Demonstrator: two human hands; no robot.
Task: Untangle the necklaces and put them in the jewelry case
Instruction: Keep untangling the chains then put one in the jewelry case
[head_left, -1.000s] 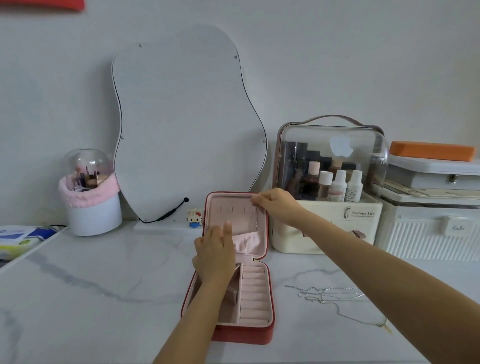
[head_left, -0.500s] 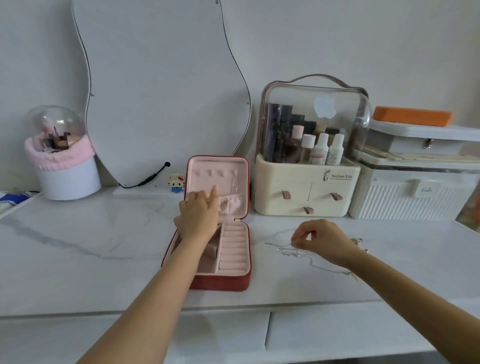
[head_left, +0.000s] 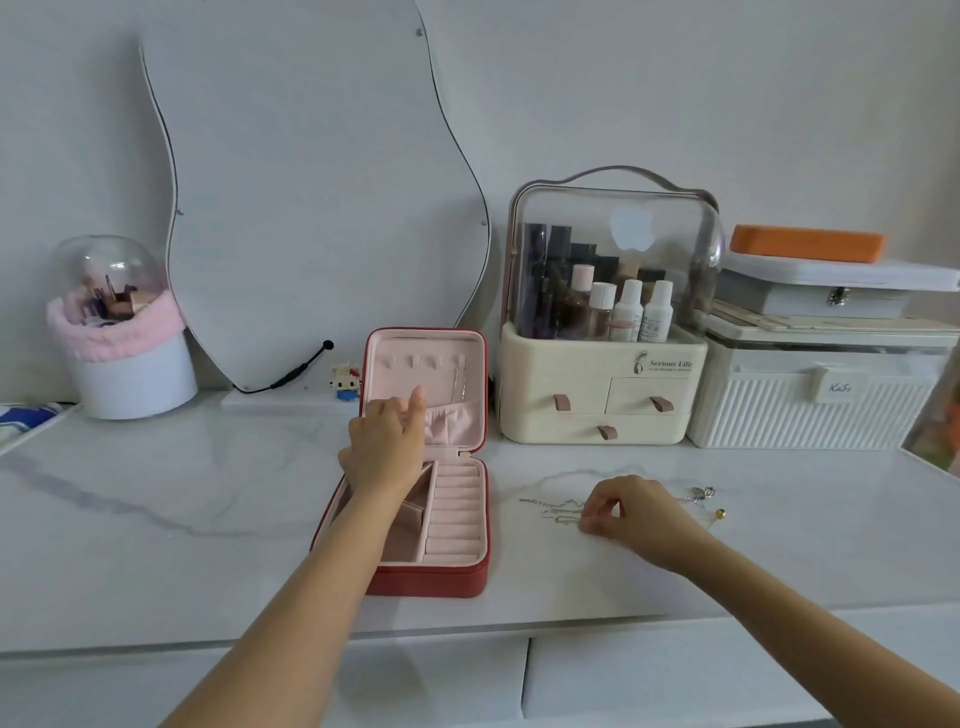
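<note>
You're at a white marble-look vanity top (head_left: 156, 519) with grey veins, drawer fronts (head_left: 649, 680) just under its front edge. Plain pale wall (head_left: 727, 78) behind, soft even light. A wavy-edged mirror (head_left: 322, 208) leans on that wall, with a black cable (head_left: 291, 371) at its base. To its right a cream cosmetics organizer (head_left: 597, 395) sits beside a ribbed white box (head_left: 810, 405).

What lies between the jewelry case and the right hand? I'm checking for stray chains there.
In the head view, mostly bare marble countertop. Only the thin silver chain ends of the necklaces reach out from the right hand toward the jewelry case.
</note>
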